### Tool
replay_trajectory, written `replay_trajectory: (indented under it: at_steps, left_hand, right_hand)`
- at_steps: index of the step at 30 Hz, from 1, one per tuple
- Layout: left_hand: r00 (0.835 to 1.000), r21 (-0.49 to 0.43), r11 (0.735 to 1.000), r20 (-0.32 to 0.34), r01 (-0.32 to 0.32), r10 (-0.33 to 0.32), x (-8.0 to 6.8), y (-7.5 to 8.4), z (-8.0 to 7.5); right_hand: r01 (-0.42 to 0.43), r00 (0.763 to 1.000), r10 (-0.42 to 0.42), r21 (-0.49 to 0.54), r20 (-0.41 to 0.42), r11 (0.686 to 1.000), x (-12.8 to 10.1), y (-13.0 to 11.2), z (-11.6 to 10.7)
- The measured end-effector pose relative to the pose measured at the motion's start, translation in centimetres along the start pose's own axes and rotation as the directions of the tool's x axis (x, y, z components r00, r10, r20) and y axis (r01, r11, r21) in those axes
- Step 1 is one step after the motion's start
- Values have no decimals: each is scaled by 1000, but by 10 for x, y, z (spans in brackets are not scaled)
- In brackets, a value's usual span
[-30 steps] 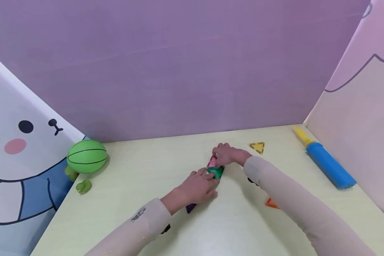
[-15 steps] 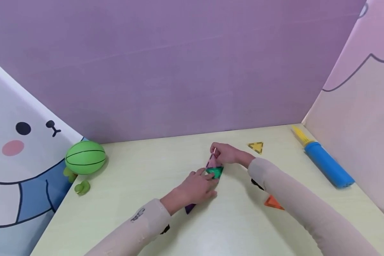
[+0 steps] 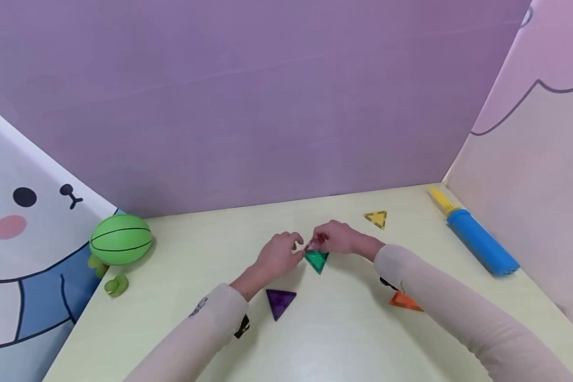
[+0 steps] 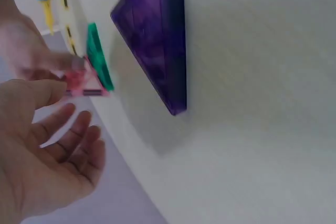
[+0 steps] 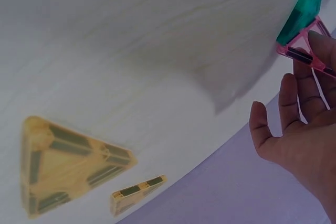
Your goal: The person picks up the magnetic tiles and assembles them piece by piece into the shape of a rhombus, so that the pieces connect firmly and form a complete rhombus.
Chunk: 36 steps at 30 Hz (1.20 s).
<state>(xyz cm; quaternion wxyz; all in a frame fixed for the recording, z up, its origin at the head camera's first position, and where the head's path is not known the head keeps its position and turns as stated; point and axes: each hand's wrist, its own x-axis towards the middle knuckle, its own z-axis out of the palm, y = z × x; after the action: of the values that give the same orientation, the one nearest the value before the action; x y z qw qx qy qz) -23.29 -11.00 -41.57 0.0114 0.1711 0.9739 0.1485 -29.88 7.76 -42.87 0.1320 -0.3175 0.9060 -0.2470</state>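
Note:
A green triangle tile (image 3: 317,260) lies flat on the pale table (image 3: 344,339). A pink triangle tile (image 3: 310,244) stands tilted at its far edge, pinched by my right hand (image 3: 318,242). In the right wrist view a fingertip rests on the pink tile (image 5: 303,51) next to the green tile (image 5: 307,9). My left hand (image 3: 293,247) hovers just left of the pink tile with relaxed, spread fingers (image 4: 73,129) and holds nothing. A purple triangle tile (image 3: 280,302) lies uncovered near my left wrist; in the left wrist view the purple tile (image 4: 157,35) is close.
A yellow triangle tile (image 3: 376,218) lies behind my right hand and an orange one (image 3: 403,301) beside my right forearm. A blue and yellow pump (image 3: 477,242) lies at the right wall. A green ball (image 3: 120,239) and small green toys (image 3: 115,284) sit at the left.
My left hand has lifted off the purple tile and moved up beside the pink tile, leaving the purple tile uncovered. My right hand has tipped the pink tile up at the green tile's edge.

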Motion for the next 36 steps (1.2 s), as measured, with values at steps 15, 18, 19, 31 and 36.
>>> replay_trajectory:
  at_steps: [15, 18, 19, 31, 36]
  left_hand:
    - [986, 28, 989, 76, 143, -145, 7, -9, 8]
    - [987, 82, 988, 86, 132, -139, -15, -3, -6]
    - [987, 98, 988, 97, 122, -131, -25, 0, -11]
    - [984, 206, 977, 156, 52, -85, -101, 1, 4]
    - [990, 240, 964, 107, -113, 90, -88, -6, 15]
  right_hand:
    - [-93, 995, 95, -70, 33, 993, -1, -2, 7]
    - [-99, 995, 100, -89, 14, 991, -7, 2, 2]
    - [-95, 995, 96, -92, 8, 991, -9, 2, 1]
    - [-70, 997, 71, -68, 19, 995, -22, 6, -1]
    - [-40, 999, 41, -64, 16, 997, -20, 4, 4]
